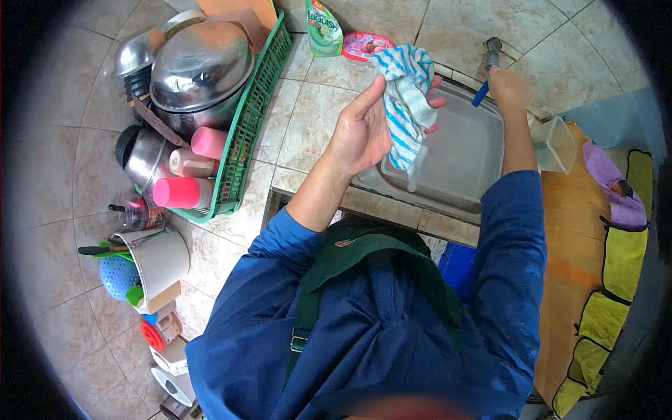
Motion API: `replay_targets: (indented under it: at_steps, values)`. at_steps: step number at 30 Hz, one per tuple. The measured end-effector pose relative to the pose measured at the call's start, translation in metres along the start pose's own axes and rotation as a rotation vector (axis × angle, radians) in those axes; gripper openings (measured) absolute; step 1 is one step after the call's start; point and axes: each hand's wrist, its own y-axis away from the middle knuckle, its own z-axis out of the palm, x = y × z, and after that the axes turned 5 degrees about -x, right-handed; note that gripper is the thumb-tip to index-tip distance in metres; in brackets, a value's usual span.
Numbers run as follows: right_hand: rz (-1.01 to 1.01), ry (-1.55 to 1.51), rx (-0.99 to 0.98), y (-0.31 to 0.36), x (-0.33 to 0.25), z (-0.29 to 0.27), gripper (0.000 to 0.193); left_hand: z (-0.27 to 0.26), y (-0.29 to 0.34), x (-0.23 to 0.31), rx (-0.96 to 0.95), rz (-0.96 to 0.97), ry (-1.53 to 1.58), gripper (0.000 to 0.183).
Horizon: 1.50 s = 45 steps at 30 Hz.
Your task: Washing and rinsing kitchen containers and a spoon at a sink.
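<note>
Draped across my left hand (360, 129) is a wet-looking white dishcloth with blue stripes (404, 122). The thumb is on the near side and fingertips show past the cloth's right edge. Cloth and hand are above the left side of a metal sink (465, 143). A pale, narrow shape (414, 173) below the cloth is too unclear to name. My right hand (509, 89) is closed around the wall tap (493, 50) at the sink's far right corner; the tap's blue lever (480, 94) sticks out to the left of the fingers.
Left on the tiled counter, a green basket (241, 150) holds metal pots and pink cups. A white utensil bucket (161, 259) stands nearer. A green pouch (323, 31) and pink pack (364, 46) lean at the wall. Right of the sink is a clear plastic container (554, 145).
</note>
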Motion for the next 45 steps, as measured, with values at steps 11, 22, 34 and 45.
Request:
replay_targets:
  at_steps: [11, 22, 34, 45]
  values:
    - [-0.448, -0.886, 0.183, 0.072, 0.005, -0.019, 0.035, 0.008, -0.027, -0.031, 0.11, 0.012, -0.116, 0.066]
    - [-0.571, -1.741, -0.209, 0.036, 0.06, 0.09, 0.02, -0.036, -0.087, -0.079, 0.495, -0.144, -0.779, 0.049]
    - [-0.015, -2.228, -0.414, 0.034, 0.157, 0.169, 0.027, 0.021, -0.137, -0.101, 0.046, -0.055, 0.053, 0.049]
    - [0.027, -2.257, -0.282, 0.014, 0.153, 0.16, 0.03, 0.02, -0.161, -0.112, 0.077, -0.099, -0.169, 0.055]
